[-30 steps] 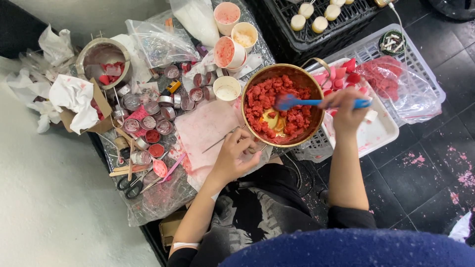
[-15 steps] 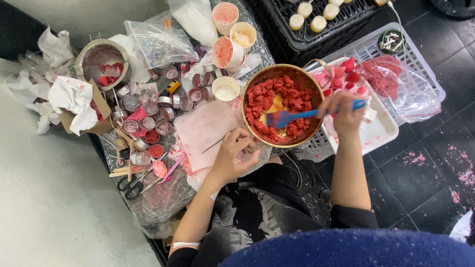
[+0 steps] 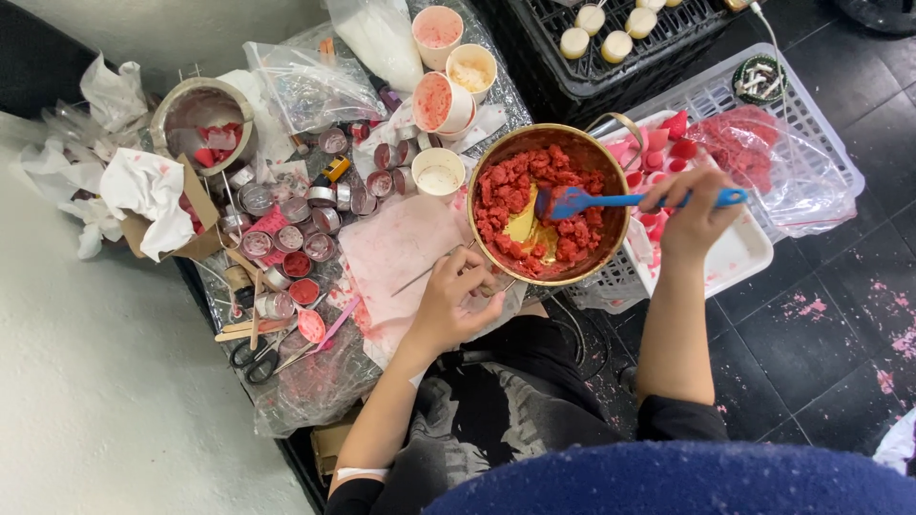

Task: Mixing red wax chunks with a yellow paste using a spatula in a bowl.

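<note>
A brass-coloured bowl [image 3: 611,176] holds red chunks around a yellow patch at its middle. My right hand [image 3: 695,212] grips the handle of a blue spatula [image 3: 611,200], whose blade rests among the red chunks. My left hand [image 3: 456,300] holds the near rim of the bowl, over a pink-stained sheet [image 3: 396,253] with a thin metal stick lying on it.
Several small metal tins [image 3: 286,238] and paper cups [image 3: 439,172] crowd the low table. A steel pot [image 3: 200,114] sits far left, scissors [image 3: 258,358] near the front edge. A white basket [image 3: 763,95] with red pieces and a bag is on the right, a black crate [image 3: 620,48] behind.
The spatula blade has shifted within the bowl, from the lower middle up toward the centre right, stirring the red chunks. My left hand stays on the rim.
</note>
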